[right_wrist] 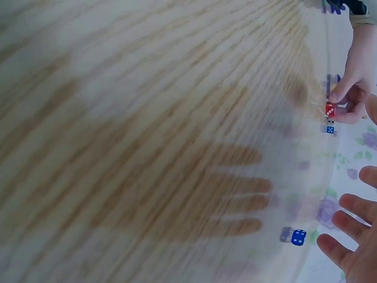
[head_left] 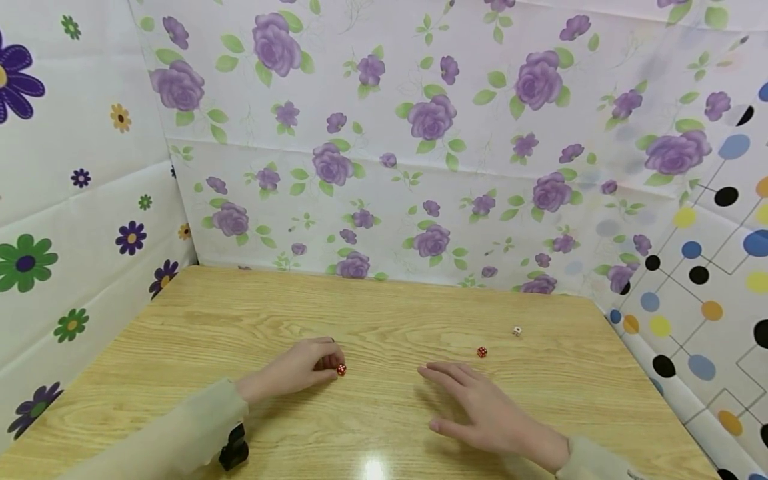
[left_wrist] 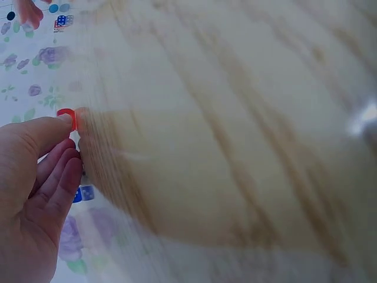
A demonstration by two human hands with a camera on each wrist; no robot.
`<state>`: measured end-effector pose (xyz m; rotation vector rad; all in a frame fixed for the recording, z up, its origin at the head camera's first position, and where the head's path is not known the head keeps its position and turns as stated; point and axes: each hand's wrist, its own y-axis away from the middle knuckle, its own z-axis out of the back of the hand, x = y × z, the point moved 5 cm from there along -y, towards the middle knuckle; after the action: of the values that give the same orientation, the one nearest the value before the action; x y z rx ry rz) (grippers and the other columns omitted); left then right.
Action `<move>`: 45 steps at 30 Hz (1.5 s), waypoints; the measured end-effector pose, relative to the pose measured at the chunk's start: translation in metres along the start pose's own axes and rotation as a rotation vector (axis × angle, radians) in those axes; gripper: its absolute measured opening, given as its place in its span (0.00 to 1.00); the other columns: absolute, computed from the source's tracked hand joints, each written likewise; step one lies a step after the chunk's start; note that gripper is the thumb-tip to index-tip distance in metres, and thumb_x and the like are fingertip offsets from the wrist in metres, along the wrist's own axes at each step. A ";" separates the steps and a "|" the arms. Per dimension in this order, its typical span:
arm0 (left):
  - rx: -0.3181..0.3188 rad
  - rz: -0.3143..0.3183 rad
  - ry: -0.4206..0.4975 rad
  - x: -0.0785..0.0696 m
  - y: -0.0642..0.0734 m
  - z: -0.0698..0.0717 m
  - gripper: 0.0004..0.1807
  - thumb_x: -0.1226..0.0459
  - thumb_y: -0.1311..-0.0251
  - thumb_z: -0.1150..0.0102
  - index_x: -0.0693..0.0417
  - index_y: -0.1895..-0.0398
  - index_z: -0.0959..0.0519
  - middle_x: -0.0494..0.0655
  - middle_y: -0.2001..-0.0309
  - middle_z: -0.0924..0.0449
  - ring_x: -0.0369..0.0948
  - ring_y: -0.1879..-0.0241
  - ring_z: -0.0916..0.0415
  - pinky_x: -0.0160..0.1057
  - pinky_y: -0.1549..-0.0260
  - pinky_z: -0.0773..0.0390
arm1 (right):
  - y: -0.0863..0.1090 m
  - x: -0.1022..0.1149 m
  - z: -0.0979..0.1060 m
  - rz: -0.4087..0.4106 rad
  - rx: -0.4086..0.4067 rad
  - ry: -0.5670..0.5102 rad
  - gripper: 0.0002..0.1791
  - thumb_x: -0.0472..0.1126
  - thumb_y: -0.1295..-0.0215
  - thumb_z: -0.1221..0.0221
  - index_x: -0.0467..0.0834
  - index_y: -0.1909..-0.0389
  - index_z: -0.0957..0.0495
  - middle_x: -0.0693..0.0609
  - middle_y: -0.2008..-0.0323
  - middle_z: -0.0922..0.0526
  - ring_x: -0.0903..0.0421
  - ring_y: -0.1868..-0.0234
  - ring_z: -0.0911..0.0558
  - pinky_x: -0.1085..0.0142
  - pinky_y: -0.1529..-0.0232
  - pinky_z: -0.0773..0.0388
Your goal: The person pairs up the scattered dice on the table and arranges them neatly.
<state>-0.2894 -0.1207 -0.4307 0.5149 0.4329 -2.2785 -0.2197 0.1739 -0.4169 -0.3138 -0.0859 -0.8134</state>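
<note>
In the head view my left hand (head_left: pixel 300 367) is at the middle left of the table, thumb and fingers pinching a red die (head_left: pixel 341 369) with white pips. The left wrist view shows the thumb tip against this red die (left_wrist: pixel 66 118). Close by that hand is a blue die (right_wrist: pixel 330 129), partly hidden behind the fingers in the left wrist view. My right hand (head_left: pixel 486 407) hovers at the right with fingers spread, holding nothing. Beyond it lie another red die (head_left: pixel 482 352) and a white die (head_left: pixel 517 331).
The wooden tabletop (head_left: pixel 384 313) reaches back to a purple-flowered cloth (head_left: pixel 432 120). Patterned cloths stand at the left (head_left: pixel 72 200) and right (head_left: pixel 714 280). A black device (head_left: pixel 235 448) is on the left wrist. One blue die (right_wrist: pixel 298 237) shows near the right fingertips.
</note>
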 end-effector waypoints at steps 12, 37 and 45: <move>-0.048 -0.037 0.012 -0.003 -0.002 -0.002 0.03 0.64 0.39 0.35 0.49 0.64 0.19 0.38 0.67 0.21 0.26 0.69 0.28 0.29 0.68 0.23 | -0.002 0.001 -0.003 -0.012 0.004 -0.010 0.38 0.64 0.34 0.43 0.59 0.25 0.41 0.53 0.29 0.31 0.50 0.31 0.28 0.46 0.39 0.26; -0.068 -0.014 0.138 -0.022 -0.009 -0.022 0.05 0.68 0.42 0.33 0.51 0.66 0.19 0.41 0.68 0.20 0.28 0.69 0.27 0.28 0.68 0.24 | -0.015 0.006 -0.009 -0.052 -0.064 -0.106 0.30 0.58 0.37 0.37 0.54 0.36 0.27 0.58 0.39 0.23 0.56 0.36 0.25 0.53 0.40 0.23; -0.054 -0.023 0.165 -0.032 -0.008 -0.028 0.04 0.67 0.41 0.33 0.50 0.65 0.19 0.40 0.68 0.20 0.27 0.69 0.27 0.28 0.68 0.24 | -0.022 0.010 -0.013 -0.067 -0.091 -0.142 0.24 0.55 0.34 0.38 0.52 0.39 0.24 0.61 0.42 0.22 0.58 0.39 0.23 0.55 0.42 0.22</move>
<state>-0.2681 -0.0833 -0.4380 0.6766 0.5824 -2.2481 -0.2296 0.1492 -0.4221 -0.4570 -0.1938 -0.8625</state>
